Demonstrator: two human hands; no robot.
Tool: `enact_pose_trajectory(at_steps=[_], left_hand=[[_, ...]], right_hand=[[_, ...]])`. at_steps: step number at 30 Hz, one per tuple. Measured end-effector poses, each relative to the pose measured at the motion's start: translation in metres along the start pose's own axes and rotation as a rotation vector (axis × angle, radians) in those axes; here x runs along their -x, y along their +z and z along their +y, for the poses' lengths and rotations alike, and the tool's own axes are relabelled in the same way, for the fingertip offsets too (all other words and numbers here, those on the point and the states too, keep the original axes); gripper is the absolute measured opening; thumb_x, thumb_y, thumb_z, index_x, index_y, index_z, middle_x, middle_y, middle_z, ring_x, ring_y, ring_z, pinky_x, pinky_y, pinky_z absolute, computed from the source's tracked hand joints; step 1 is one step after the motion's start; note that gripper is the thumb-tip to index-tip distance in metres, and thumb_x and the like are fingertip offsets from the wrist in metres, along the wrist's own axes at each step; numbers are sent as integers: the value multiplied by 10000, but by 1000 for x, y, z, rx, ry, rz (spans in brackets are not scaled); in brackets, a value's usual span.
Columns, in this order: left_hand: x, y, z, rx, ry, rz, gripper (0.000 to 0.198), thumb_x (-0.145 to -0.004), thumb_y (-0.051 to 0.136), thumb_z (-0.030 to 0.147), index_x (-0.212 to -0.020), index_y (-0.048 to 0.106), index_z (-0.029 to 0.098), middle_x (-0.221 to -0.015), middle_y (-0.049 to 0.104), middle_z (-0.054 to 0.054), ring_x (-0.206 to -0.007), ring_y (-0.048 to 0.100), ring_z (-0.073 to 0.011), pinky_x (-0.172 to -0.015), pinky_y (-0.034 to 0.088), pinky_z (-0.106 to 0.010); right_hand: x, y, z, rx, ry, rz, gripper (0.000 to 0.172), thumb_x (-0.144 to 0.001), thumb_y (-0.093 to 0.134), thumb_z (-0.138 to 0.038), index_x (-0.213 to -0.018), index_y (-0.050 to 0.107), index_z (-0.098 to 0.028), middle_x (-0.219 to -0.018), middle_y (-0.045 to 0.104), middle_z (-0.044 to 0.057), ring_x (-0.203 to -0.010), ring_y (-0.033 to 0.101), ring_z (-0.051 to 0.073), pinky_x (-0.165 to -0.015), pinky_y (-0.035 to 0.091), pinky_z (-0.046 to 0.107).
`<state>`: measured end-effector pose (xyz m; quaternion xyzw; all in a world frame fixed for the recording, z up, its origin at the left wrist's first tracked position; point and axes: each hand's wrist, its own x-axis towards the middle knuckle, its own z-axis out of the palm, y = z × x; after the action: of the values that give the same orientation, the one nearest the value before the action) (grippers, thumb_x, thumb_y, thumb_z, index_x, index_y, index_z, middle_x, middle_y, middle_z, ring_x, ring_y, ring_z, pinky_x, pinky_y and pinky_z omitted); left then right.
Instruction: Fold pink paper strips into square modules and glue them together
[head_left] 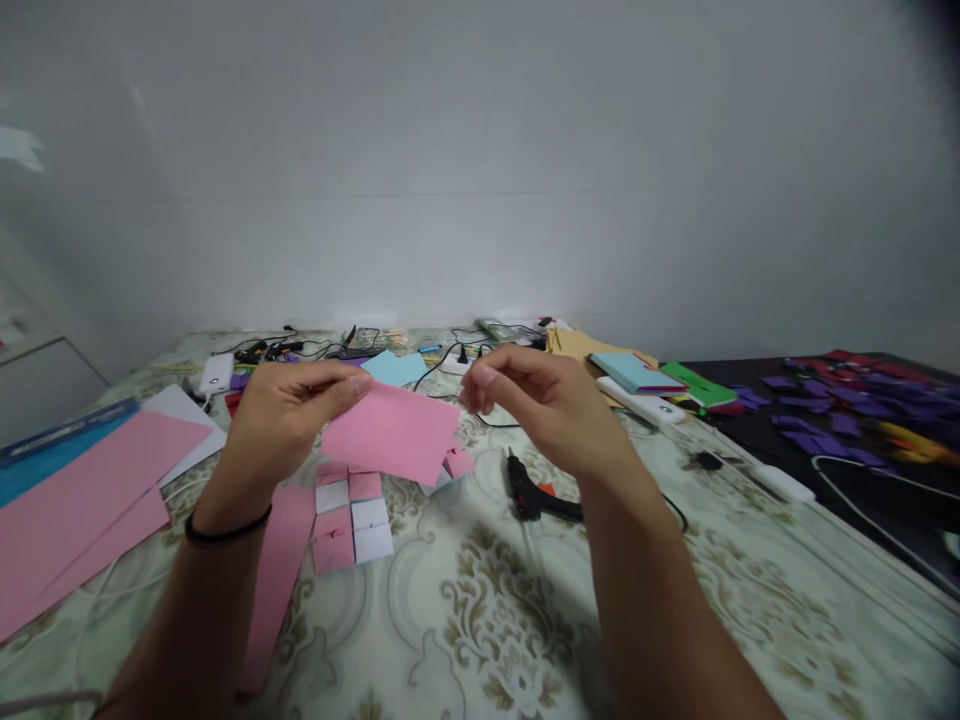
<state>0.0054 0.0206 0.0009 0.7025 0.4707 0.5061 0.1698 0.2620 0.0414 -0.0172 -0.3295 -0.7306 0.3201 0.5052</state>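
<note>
A pink paper rectangle [394, 432] is raised above the table, its upper left corner pinched by my left hand [289, 415]. My right hand [529, 400] is at the paper's upper right corner, thumb and fingertips drawn together; whether it touches the paper or holds something small is unclear. Beneath the raised paper lie small pink and white squares [352, 520] joined in a block, and part of another such piece shows at its right. A long pink strip [277, 580] lies under my left wrist. A black glue gun [534, 495] rests beside my right forearm.
Large pink sheets [97, 500] and a blue item [52, 470] lie at the left. Cables and light blue paper [394, 368] are at the back. At the right are a power strip [641, 400], stacked coloured paper [637, 372], and purple pieces [832, 410] on a black surface.
</note>
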Motion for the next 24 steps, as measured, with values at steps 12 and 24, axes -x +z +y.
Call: enact_pose_trajectory(at_steps=[12,24], left_hand=[[2,12,3,32,114,-209,125,-871,754,302,-856,839,210,-831,826,-41,-743,736,-174,-674,567,-240],[3,2,1,42,120,25,64,-854,755,239,-818,787,198,-797,786,-8,-722,697,-149,-640,529,-218]], right_hand=[[4,39,-5,-73,-18,-51,51,-857,697,-221,-814,713,-199,-769,697,0,-710,600,135,-683,480,276],[3,16,-8,3,-46,-70,64,-789,652,-138,-758,665,-192,-710,652,-18,-673,568,126,-655,463,271]])
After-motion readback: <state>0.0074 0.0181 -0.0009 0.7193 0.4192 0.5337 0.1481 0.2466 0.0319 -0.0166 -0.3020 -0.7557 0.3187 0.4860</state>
